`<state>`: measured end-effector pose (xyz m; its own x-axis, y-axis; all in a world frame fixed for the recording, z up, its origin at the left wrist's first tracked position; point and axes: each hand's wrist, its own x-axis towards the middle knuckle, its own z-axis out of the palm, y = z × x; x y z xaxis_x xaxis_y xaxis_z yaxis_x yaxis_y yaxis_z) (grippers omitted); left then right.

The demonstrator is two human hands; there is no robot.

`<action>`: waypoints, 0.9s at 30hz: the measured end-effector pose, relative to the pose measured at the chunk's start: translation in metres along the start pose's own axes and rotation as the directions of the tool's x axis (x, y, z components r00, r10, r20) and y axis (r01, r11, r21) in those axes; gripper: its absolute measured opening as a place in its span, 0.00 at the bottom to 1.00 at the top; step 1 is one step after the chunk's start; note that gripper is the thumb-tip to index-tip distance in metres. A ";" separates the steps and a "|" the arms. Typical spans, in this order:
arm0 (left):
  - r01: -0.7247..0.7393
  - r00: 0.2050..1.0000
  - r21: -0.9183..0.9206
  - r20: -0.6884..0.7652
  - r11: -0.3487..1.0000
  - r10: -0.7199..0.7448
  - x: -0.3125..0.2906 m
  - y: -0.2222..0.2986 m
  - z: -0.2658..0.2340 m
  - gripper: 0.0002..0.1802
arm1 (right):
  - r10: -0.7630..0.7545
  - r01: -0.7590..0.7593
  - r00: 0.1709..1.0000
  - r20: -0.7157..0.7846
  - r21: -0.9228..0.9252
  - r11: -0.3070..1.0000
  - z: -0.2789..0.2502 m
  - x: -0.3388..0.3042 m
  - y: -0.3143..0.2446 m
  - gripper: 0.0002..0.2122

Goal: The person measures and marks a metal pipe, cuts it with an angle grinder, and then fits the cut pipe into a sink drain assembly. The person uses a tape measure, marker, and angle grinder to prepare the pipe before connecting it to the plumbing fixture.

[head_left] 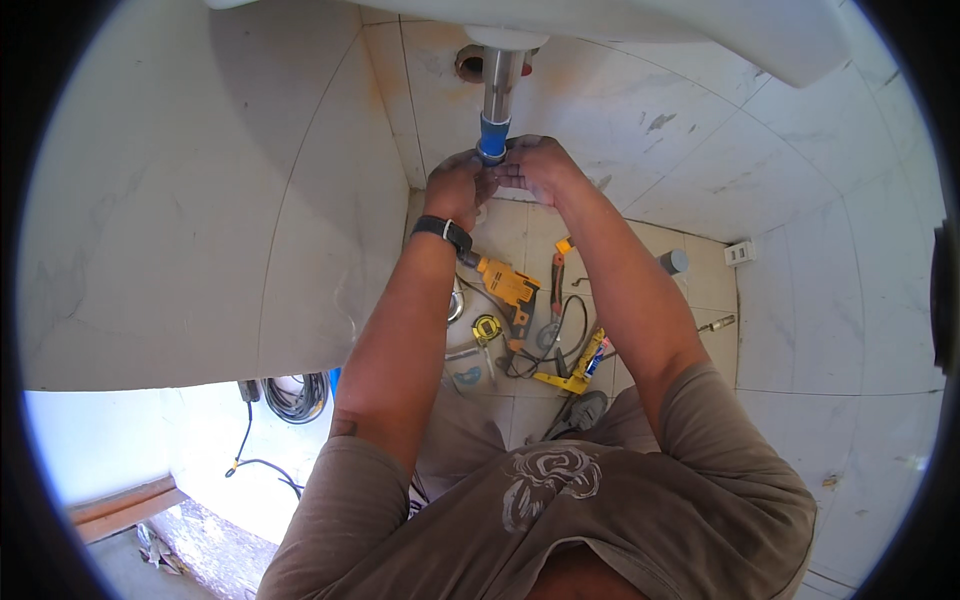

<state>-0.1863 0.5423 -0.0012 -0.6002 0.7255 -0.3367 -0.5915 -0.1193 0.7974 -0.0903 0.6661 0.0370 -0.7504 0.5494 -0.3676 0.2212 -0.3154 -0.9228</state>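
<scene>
Beneath the white basin (600,18), a metal pipe (497,85) hangs with a blue sleeve (493,135) at its lower end. The left hand (458,188) and right hand (540,168) pinch the sleeve's bottom, each grip closed around it. On the tiled floor (512,217), a yellow caulking gun (577,382) cradles a tube (596,353), near a drill (508,285). Marbled tile walls (690,180) enclose the corner.

Below you, the tiled floor (712,288) carries a yellow drill (510,285), a tape measure (487,328), a red-handled tool (557,288) and a grey cylinder (674,262).
</scene>
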 end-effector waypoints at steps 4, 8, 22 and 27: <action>-0.022 1.000 0.020 0.011 1.000 0.022 0.001 -0.001 0.000 0.15 | 0.085 -0.085 0.996 -0.017 0.014 0.996 -0.001 0.007 -0.002 0.07; -0.047 0.999 0.033 -0.003 0.998 0.047 0.000 -0.003 0.002 0.15 | 0.144 -0.166 0.984 0.101 0.260 0.951 -0.013 0.012 0.008 0.07; -0.070 0.995 0.025 -0.062 0.997 0.072 0.001 -0.006 0.007 0.16 | 0.129 -0.125 0.992 0.003 0.278 0.952 -0.012 0.011 0.018 0.05; -0.066 0.994 -0.028 -0.087 0.997 0.063 -0.005 -0.009 0.007 0.15 | 0.146 -0.139 0.989 -0.037 0.152 0.979 -0.009 0.011 0.013 0.04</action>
<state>-0.1741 0.5442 -0.0029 -0.6809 0.6547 -0.3281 -0.5656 -0.1856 0.8035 -0.0900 0.6755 0.0203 -0.6868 0.5254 -0.5023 0.2260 -0.5024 -0.8346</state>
